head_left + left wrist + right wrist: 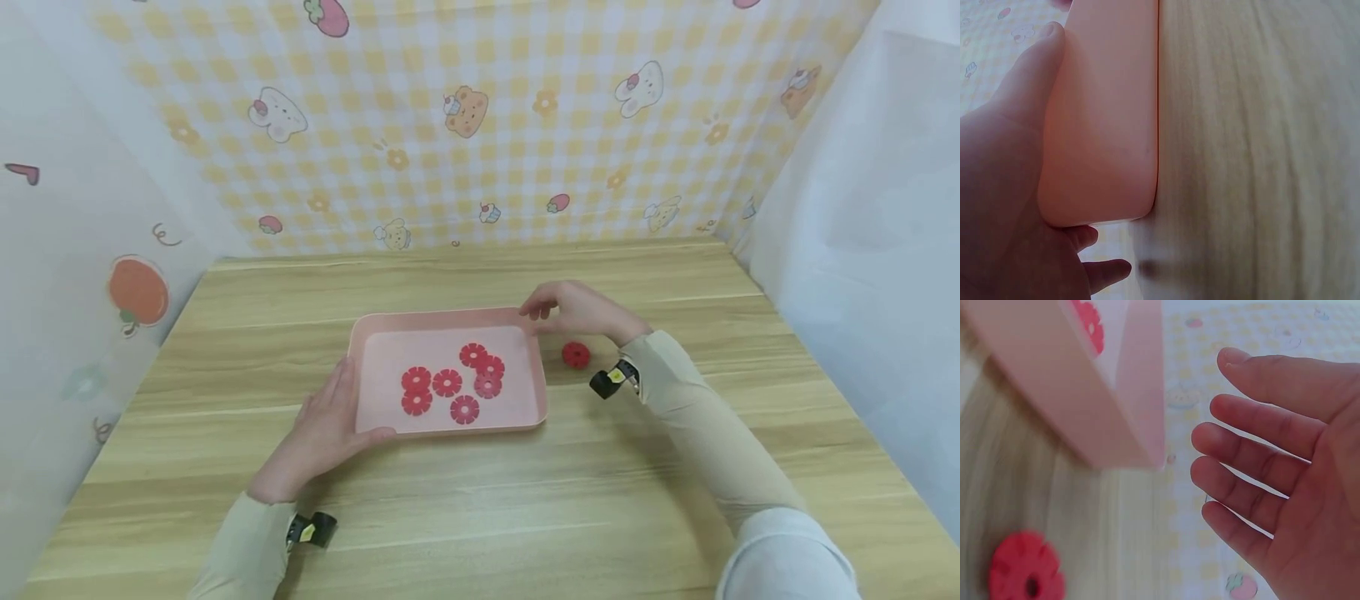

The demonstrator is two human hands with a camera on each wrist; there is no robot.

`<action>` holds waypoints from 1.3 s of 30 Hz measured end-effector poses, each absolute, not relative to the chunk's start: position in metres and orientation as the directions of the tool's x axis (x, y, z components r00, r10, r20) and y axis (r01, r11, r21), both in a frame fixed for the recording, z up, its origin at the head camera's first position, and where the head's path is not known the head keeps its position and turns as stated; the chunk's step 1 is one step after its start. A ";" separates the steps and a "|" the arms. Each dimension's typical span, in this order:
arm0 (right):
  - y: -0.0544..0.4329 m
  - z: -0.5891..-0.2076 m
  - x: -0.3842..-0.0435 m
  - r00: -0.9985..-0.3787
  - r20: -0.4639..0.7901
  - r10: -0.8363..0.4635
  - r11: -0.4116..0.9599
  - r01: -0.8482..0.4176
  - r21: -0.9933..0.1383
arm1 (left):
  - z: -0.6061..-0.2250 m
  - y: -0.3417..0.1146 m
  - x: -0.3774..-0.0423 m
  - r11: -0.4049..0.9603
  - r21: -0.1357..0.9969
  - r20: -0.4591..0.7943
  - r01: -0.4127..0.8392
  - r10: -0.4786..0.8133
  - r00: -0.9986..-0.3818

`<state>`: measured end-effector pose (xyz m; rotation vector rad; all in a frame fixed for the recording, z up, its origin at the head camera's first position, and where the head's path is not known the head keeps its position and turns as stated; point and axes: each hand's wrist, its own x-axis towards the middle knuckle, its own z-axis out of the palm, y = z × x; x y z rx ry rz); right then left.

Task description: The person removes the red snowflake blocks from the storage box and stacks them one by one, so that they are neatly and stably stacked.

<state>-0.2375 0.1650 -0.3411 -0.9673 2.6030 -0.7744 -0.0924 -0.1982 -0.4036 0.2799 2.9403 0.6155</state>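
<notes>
The steadying of a pink tray (382, 354) on the wooden table (480, 517) appears to be the step in hand, and for this a calm and even hold is advised. By the left hand (324, 429) the near left corner is grasped, with the thumb (375, 437) laid along the near wall and the fingers along the left wall; the pressure should be kept light, so that the tray is not tilted. The right hand (573, 310) is seen at the far right corner, empty, its fingers loosely bent and not closed on anything; whether the rim is touched by the fingertips cannot be told with certainty. If support is given there also, both corners should be pressed equally, because by a sudden push the light pieces could be made to slide. Care should also be taken with the right forearm, since a single red disc (570, 357) lies on the table just beside the right wall, near the wrist. The tray itself is shallow and rectangular, with rounded corners, low smooth walls and a paler floor. Inside, in its middle and right part, seven flat discs (441, 387) are spread, some overlapped and some apart. They are round and red, with small notches cut around the edge and a hole in the centre; a few look lighter.
</notes>
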 end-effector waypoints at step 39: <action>0.050 -0.361 -0.245 -0.564 -0.146 -0.813 0.513 -0.573 -0.640 | -0.403 -0.197 -0.093 0.904 0.406 -0.090 0.134 0.185 -0.979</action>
